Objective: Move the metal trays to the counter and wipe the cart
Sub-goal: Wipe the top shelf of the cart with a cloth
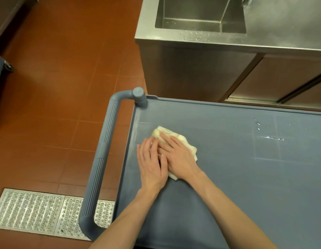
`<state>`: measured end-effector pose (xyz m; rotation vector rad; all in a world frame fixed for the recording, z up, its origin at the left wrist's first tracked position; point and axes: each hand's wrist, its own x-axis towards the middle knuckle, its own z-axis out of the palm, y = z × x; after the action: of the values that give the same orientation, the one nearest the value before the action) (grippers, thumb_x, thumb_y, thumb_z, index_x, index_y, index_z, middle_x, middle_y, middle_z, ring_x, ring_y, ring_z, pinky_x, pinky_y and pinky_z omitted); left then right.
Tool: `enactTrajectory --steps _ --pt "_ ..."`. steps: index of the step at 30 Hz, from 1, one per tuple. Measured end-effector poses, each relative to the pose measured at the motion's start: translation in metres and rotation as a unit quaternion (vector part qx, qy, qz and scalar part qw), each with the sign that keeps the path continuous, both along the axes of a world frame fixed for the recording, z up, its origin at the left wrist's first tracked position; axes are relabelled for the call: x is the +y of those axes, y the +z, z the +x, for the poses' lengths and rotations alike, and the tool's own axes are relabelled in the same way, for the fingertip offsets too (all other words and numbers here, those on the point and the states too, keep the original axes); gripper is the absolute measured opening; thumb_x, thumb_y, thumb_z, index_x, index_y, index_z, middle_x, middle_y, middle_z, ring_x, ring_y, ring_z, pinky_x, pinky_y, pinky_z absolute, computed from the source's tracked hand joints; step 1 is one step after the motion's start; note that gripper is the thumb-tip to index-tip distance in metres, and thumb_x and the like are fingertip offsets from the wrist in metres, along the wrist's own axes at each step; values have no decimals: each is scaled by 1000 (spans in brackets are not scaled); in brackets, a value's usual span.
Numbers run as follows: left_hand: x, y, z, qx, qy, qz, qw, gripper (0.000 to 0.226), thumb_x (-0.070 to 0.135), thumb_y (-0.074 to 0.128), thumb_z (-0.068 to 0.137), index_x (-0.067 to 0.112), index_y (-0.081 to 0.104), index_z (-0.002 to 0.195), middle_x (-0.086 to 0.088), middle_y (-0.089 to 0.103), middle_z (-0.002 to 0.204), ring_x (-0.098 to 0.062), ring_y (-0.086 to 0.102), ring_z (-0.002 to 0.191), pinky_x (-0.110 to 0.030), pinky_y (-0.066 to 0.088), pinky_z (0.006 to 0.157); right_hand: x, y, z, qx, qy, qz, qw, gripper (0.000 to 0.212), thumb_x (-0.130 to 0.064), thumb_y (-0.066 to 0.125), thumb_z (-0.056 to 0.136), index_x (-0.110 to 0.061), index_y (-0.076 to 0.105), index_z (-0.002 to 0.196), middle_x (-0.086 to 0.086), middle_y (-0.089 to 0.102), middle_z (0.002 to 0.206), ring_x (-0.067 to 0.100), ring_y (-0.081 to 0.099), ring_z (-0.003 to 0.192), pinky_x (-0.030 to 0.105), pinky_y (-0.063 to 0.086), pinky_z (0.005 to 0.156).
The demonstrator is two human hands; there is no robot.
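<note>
no trays are lying on the cart (227, 177) top (so moving seems done); the left hand (151, 166) and right hand (179, 155), fingers (166, 139) straight and together, are pressing the cloth (189, 146) near its handle-side edge, white specks (269, 137) are waiting.

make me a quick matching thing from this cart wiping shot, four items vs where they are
Items:
1. cloth
2. sink
3. floor grate
4. white specks

Places:
A. in the steel counter, top of view
B. on the floor, bottom left
C. under both hands on the cart
D. on the cart top, right of the hands

Pairs: 1-C, 2-A, 3-B, 4-D
</note>
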<state>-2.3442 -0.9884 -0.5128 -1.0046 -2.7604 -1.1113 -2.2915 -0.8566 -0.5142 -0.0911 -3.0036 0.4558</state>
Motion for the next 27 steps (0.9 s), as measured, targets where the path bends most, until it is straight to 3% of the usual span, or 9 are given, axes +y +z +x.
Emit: enactTrajectory --steps 4,8,11,14,19,24,27 --pt "2 0 0 14 -9 -17 1000 54 29 41 105 2 48 151 -16 44 158 -33 36 150 -55 19 129 28 -3 35 16 -158 18 987 48 -29 43 105 -19 56 150 0 50 159 29 35 152 48 29 119" --pt "5 1 4 10 -9 -29 999 56 29 44 104 2 47 152 -15 44 158 -35 37 150 -48 14 131 78 -4 66 -67 -299 43 951 48 -32 27 110 -20 50 151 0 46 160 31 31 154 47 31 117" --pt "8 -1 9 5 -4 -35 999 56 30 47 103 3 47 152 -14 46 157 -34 38 149 -50 18 131 105 -4 85 -51 -421 30 905 47 -32 29 110 -20 51 149 1 50 157 31 37 149 49 33 116" --pt "10 -7 12 23 -16 -72 997 55 29 53 101 5 50 151 -12 48 156 -33 43 146 -50 28 127 107 -6 85 -44 -454 23 890 50 -34 29 110 -18 49 152 3 49 158 34 37 150 52 35 116" --pt "15 -12 14 76 -22 -164 983 50 25 62 97 9 58 145 -14 52 155 -31 46 144 -51 37 121 85 -6 45 -42 -396 37 917 51 -33 33 107 -20 50 154 1 47 161 35 33 154 50 31 120" --pt "16 -13 14 80 -27 -176 981 50 27 55 98 7 59 144 -14 54 154 -31 50 144 -53 39 120 48 -4 -27 -2 -227 30 973 46 -29 43 106 -18 58 148 0 53 157 35 39 151 47 31 120" --pt "18 -12 9 53 6 -147 988 48 19 61 95 3 59 140 -13 58 148 -30 55 138 -49 40 120 35 -1 -58 -5 -137 39 990 49 -33 40 106 -20 58 149 -2 52 158 32 39 152 43 27 123"
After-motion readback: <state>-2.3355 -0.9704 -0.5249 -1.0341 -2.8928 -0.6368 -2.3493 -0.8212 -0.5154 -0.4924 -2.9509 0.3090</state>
